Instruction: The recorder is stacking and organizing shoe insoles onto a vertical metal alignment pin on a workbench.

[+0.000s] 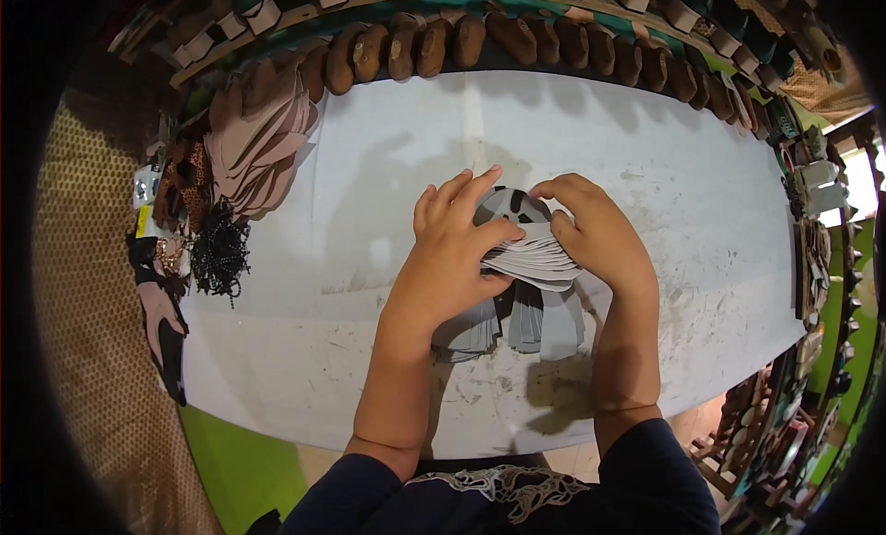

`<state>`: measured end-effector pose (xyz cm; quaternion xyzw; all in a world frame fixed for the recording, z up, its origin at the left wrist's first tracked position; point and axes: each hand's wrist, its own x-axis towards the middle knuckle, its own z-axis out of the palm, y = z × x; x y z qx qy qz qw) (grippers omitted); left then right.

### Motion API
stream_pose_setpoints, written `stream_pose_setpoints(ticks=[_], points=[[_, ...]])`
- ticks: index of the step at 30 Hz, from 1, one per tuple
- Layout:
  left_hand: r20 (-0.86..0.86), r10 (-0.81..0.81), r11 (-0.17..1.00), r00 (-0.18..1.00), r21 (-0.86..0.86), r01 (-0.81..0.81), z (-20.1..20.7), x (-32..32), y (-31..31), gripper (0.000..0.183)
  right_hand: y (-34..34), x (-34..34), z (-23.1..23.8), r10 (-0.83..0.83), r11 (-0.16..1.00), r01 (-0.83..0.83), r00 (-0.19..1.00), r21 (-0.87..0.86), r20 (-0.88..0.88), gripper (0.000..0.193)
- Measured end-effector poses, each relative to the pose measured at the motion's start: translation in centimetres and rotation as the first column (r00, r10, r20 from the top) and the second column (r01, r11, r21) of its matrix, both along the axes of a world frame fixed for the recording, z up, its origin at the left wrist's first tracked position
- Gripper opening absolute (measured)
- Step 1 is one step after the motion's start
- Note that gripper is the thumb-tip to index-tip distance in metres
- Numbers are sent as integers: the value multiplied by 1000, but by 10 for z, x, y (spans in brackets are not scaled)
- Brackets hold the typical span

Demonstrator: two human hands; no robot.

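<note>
Over the middle of the white table, a layered stack of thin, pale grey cut pieces (535, 260) is held between my two hands, its edges fanned out. My left hand (445, 244) grips the stack's left side between thumb and a finger, the other fingers raised and spread. At the right edge, my right hand (598, 231) has its thumb against the pieces and its index finger reaching over the far side. Just beyond the stack shows a grey piece with black patches (506, 203). Nearer me lie fanned grey strips (468, 332) and a second bunch of grey strips (544, 323).
Brown shoe lasts (402, 48) line the far edge of the table (701, 221). Pinkish sole-shaped pieces (263, 143) are heaped at the far left, beside tangled black beaded strands (220, 249). Crowded shelves (817, 258) stand along the right.
</note>
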<state>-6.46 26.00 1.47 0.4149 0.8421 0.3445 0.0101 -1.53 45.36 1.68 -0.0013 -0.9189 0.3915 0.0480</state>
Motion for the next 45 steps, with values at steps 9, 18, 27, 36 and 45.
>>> stream_pose_setpoints(ticks=[9, 18, 27, 36, 45], points=[[-28, -15, 1000, 1000, 4, 15, -1, -1, -1, 36, -5, 1, 10, 9, 999, -8, 999, -42, 34, 20], [81, 84, 996, 993, 6, -85, 1, -2, -2, 58, -7, -1, 17, -12, 998, 17, 996, -56, 93, 23], [6, 37, 993, 999, -111, -36, 11, 3, -5, 39, -4, -3, 10, 34, 997, -30, 998, -73, 48, 49], [3, 60, 986, 998, -156, -59, 17, 8, -6, 37, -4, 1, 10, 55, 996, -57, 998, 73, 27, 50], [85, 154, 985, 984, -89, -147, 19, 8, -4, 48, -5, 0, 18, 101, 993, -94, 989, -71, 106, 16]])
